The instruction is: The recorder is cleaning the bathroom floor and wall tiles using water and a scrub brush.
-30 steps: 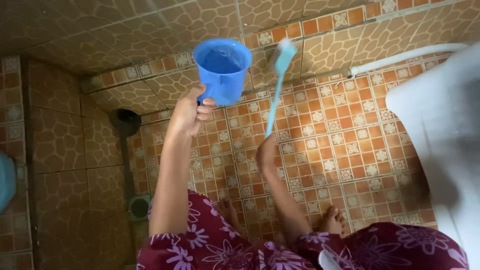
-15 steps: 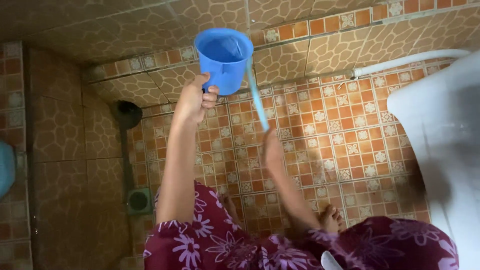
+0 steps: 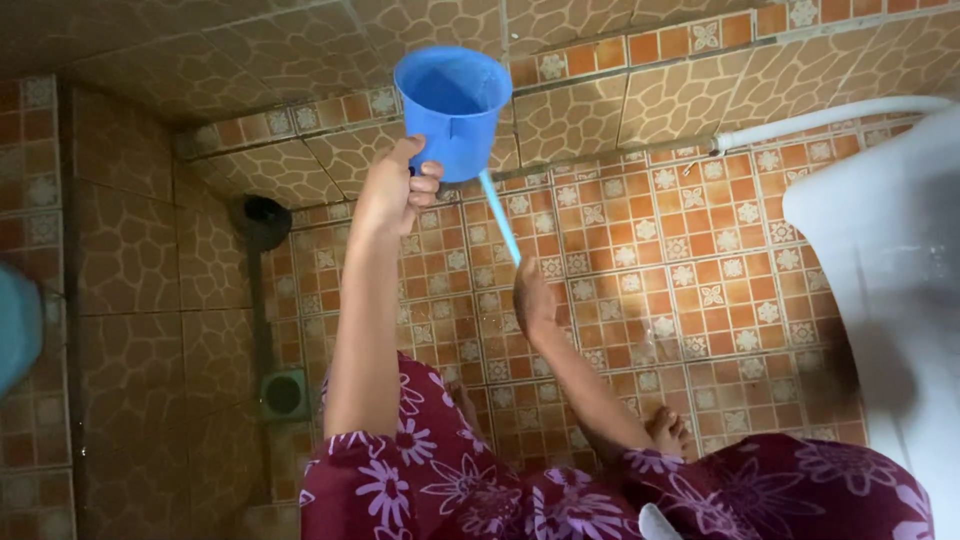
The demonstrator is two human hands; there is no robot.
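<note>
Here the left hand point(image 3: 392, 195) grips tight the handle of a blue cup point(image 3: 452, 108), and the right hand point(image 3: 532, 300) is closed around a thin blue brush stick point(image 3: 498, 218) above the orange tile floor point(image 3: 700, 270).

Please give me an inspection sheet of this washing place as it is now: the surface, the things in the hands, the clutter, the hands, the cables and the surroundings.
Surface: tiled floor, orange squares with white flower pattern; brown stone-pattern tiles at the edges.
Job's things: blue plastic mug, held up with its mouth toward the camera; light blue brush handle, its head hidden behind the mug.
Clutter: nothing seen.
Grips: left hand closed on the mug's handle; right hand closed on the brush handle.
Cables: nothing seen; a white pipe runs along the wall.
Surroundings: floor drain, dark round object, white fixture, bare foot.
</note>
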